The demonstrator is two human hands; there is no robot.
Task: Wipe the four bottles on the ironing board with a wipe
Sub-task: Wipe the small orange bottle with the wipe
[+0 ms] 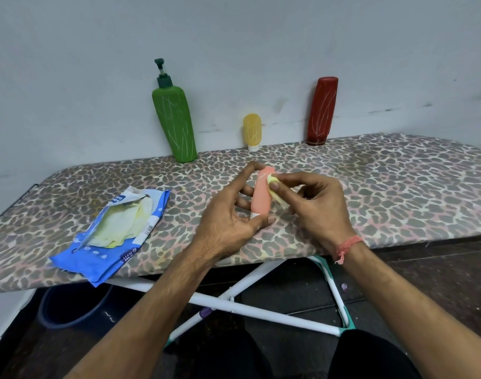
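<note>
- My left hand point(228, 214) grips the pink bottle point(262, 192) above the ironing board point(370, 187).
- My right hand point(313, 203) pinches a yellow wipe point(273, 187) against it.
- Green pump bottle point(175, 124), small yellow bottle point(252, 131), red bottle point(322, 110) stand at the wall.
- Open wipe packet point(116, 231) lies left, well apart.

From my remote feed, both forearms are bare to the edge of the picture, with no sleeves, watch or rings in sight. The left hand point(228, 214) wears nothing at all. The right hand point(318, 203) carries the only adornment: a thread bracelet point(348, 243) of faded pinkish-red strands wound several times round the wrist, its frayed loose end hanging down on the inner side. Low in the view I make out dark trousers point(370, 356), near black, covering both legs.
</note>
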